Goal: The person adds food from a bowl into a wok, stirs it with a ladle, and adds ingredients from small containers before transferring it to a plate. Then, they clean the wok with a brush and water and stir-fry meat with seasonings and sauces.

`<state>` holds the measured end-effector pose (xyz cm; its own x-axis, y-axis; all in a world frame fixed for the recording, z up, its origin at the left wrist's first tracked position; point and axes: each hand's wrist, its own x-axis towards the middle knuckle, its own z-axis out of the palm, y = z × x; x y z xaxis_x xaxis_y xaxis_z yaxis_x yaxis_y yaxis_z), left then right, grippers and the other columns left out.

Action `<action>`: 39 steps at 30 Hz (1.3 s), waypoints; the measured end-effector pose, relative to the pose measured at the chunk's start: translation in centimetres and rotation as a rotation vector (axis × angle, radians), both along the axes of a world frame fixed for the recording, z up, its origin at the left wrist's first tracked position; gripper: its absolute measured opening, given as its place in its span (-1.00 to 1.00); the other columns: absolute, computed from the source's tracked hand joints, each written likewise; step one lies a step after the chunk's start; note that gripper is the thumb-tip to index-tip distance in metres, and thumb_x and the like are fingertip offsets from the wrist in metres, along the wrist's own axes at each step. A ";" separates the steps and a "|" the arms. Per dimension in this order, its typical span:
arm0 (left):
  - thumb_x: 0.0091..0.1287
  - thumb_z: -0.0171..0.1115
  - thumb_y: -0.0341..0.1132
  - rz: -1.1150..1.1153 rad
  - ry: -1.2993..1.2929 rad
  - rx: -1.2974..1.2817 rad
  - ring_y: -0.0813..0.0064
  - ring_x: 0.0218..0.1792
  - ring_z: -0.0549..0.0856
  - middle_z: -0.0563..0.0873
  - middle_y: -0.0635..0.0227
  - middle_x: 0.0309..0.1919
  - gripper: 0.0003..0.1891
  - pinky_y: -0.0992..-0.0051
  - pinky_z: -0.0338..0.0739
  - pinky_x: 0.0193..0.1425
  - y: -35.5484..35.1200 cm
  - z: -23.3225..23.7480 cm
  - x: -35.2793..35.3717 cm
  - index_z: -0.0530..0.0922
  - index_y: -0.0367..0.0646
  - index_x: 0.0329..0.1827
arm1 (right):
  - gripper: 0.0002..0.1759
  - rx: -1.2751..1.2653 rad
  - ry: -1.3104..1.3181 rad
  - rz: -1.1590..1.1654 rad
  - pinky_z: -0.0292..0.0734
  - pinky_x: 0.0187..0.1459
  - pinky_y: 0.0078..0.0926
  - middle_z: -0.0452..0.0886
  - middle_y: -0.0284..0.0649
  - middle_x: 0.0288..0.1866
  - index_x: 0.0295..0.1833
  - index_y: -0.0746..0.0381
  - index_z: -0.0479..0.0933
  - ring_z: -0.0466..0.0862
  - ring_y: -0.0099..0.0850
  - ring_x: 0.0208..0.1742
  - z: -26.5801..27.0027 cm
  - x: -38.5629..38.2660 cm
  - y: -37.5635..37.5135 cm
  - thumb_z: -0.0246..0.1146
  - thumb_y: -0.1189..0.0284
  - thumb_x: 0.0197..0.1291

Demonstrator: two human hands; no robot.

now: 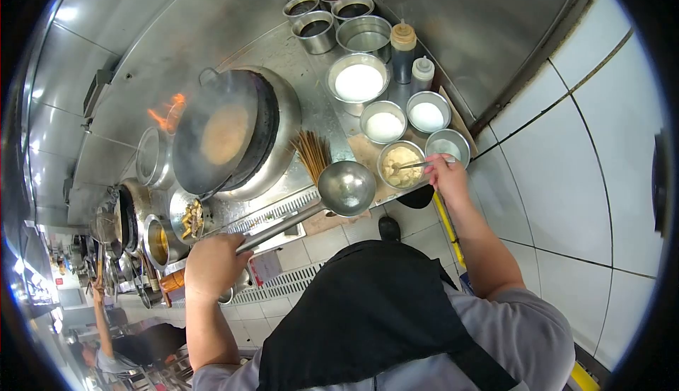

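Note:
My left hand (214, 266) is closed round the long handle of a steel ladle (346, 189). The ladle's bowl hangs at the counter's front edge, by the bamboo brush (311, 153), and looks bare inside. Between the fingers of my right hand (445, 174) is a small spoon (416, 165). Its tip rests in a metal bowl of pale yellow powder (400, 156). Left of the brush, a steaming wok (189, 119) sits tilted on the burner with brownish liquid in it. Orange flame (168, 113) shows at its far side.
Metal bowls of white seasoning (359, 83) and dark sauces (314, 30) stand behind, with squeeze bottles (403, 51) by the wall. At left are a strainer of cooked pieces (192, 218) and a pot of yellow liquid (158, 241). Another person (134, 345) works at lower left.

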<state>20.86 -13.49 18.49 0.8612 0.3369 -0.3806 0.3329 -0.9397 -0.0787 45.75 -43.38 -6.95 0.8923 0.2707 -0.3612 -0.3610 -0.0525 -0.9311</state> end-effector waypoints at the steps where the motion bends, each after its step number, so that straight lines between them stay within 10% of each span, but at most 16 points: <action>1: 0.15 0.28 -0.18 0.001 0.000 0.000 0.05 -0.30 0.67 0.70 0.11 -0.38 -0.77 0.14 0.54 -0.19 0.0 0.0 -0.1 0.63 -0.17 -0.29 | -0.72 0.016 0.032 -0.030 0.29 -0.66 -0.65 0.57 -0.27 -0.47 -0.16 0.32 0.55 0.43 -0.64 -0.65 0.6 0.1 -0.4 0.05 0.32 0.41; 39: 0.16 0.26 -0.19 0.056 0.012 -0.009 0.07 -0.27 0.68 0.71 0.12 -0.33 -0.77 0.16 0.55 -0.16 -0.1 0.2 0.0 0.63 -0.17 -0.28 | -0.72 0.164 0.187 -0.114 0.26 -0.66 -0.63 0.56 -0.27 -0.48 -0.15 0.34 0.54 0.41 -0.62 -0.64 2.4 1.7 -2.1 0.06 0.33 0.41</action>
<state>20.85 -13.58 18.70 0.8365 0.3810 -0.3938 0.3842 -0.9203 -0.0742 47.46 -45.48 -4.53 0.8422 0.2405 -0.4826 -0.5227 0.1447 -0.8401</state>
